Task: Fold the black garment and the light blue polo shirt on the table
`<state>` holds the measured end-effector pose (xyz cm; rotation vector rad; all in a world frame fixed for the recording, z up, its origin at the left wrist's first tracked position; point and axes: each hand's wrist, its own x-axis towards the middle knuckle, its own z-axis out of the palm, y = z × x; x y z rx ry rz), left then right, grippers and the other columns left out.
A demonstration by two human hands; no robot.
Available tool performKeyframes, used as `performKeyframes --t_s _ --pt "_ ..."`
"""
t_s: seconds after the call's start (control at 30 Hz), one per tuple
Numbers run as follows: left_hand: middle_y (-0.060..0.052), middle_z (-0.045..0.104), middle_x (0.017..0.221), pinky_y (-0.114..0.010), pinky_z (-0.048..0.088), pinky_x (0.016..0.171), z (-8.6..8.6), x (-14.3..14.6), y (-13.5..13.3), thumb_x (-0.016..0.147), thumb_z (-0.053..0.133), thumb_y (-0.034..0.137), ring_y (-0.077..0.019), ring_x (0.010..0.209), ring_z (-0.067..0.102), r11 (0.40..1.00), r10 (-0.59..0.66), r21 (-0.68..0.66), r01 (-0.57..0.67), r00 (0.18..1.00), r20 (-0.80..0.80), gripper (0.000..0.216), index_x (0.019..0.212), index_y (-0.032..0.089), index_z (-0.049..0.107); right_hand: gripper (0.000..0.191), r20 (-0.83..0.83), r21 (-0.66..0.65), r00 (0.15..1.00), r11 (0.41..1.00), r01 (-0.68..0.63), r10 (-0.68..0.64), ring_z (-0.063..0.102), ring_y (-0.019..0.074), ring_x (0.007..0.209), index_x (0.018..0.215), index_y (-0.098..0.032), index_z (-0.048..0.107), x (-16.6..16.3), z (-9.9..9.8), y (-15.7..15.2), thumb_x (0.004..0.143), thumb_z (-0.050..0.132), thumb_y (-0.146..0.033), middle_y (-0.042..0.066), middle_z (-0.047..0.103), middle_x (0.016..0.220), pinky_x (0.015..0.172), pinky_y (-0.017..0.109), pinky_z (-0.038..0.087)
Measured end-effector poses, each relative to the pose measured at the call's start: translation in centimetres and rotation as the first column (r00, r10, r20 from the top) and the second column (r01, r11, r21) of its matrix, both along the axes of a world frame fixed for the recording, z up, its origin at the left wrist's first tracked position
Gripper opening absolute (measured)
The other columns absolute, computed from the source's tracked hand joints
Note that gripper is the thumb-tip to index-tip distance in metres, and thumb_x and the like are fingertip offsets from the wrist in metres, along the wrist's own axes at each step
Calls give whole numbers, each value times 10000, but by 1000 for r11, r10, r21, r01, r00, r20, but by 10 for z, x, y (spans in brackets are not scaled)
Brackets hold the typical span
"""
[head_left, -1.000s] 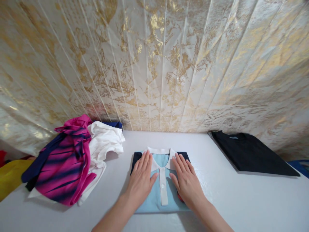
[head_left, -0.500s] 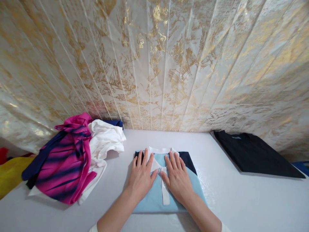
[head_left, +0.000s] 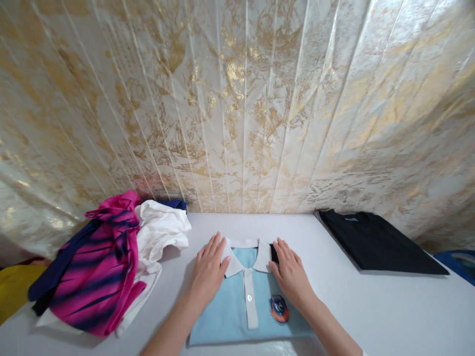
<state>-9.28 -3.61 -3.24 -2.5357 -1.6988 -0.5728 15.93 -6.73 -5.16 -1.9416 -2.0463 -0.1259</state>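
In front of me a light blue polo shirt (head_left: 230,311) lies folded flat, its white collar (head_left: 264,254) at the far edge. A white button placket runs down its middle, and a round badge (head_left: 279,309) shows on the right of the chest. My left hand (head_left: 210,269) rests flat on the shirt's left shoulder, fingers stretched out beside the collar. On the opposite shoulder lies my right hand (head_left: 291,272), also flat and open, covering part of a dark patch of the shirt. Neither hand grips the cloth.
At the left is a loose heap with a pink and navy striped garment (head_left: 98,277) and a white garment (head_left: 163,227). Yellow cloth (head_left: 22,291) sits beyond it. A folded black T-shirt (head_left: 378,242) lies at the right on the white table (head_left: 401,316). A gold-patterned curtain (head_left: 237,123) hangs behind.
My hands have moved apart, from the middle of the shirt out to its two shoulders. The collar, placket and badge now show more fully. The camera view has shifted slightly.
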Motion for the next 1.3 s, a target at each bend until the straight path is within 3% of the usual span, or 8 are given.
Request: performKeyframes --t_s 0.17,0.3,0.57,0.77,0.87,0.97,1.13,1.3 --pt "-143 291 1509 -457 348 1063 -9 25 -11 958 406 398 -266 1392 278 998 -41 45 46 991 -124 506 1390 134 416 588 42 -23 999 1000 -12 13 271 278 1397 1401 -119 422 -8 -4 -7 923 403 -459 121 328 1503 1082 448 319" --pt "-135 307 1506 -455 348 1068 -6 27 -13 954 417 402 -266 1394 274 999 -39 26 44 987 -159 497 1380 147 435 692 50 -49 999 999 13 -11 259 295 1399 1417 -51 380 -10 -7 -7 909 400 -521 160 319 1499 1082 448 314" --pt "-131 282 1516 -450 318 1088 2 25 -20 966 399 394 -257 1406 243 996 -75 -53 68 985 -158 512 1402 126 398 683 33 -86 999 996 22 -19 245 285 1406 1426 -55 360 -11 -4 -9 917 385 -510 164 298 1507 1109 464 242" --pt "-128 336 1497 -411 297 1080 6 14 -21 970 386 313 -239 1386 285 994 4 -106 -11 998 -67 482 1415 128 361 533 -47 -69 999 998 -12 8 297 267 1382 1371 -89 441 -5 12 -1 928 411 -384 152 439 1438 1082 414 271" --pt "-145 502 1369 -417 324 1020 15 6 -5 935 419 219 -262 1279 425 983 115 -138 -119 993 -36 430 1358 143 432 421 -86 -98 996 995 -26 18 435 268 1262 1279 -135 541 -1 23 12 898 464 -297 127 564 1306 1009 379 333" --pt "-109 620 1174 -410 358 938 25 4 15 914 452 230 -259 1112 537 977 145 -158 -146 989 -19 324 1220 184 551 351 -109 -132 994 991 -16 2 510 275 1103 1169 -176 626 1 33 27 879 503 -330 116 630 1164 913 371 365" --pt "-58 666 1005 -368 374 865 34 9 34 896 496 288 -237 1013 580 965 142 -228 -130 989 36 164 940 200 628 244 -196 -197 980 978 -71 31 543 256 957 930 -193 684 0 43 47 864 517 -358 73 693 947 835 360 346" --pt "-2 677 896 -273 416 776 36 7 37 917 459 256 -168 877 632 962 90 -265 -61 991 97 112 935 215 561 143 -301 -208 946 959 -191 123 581 157 772 857 -192 602 3 56 49 860 492 -283 13 673 810 674 238 369"
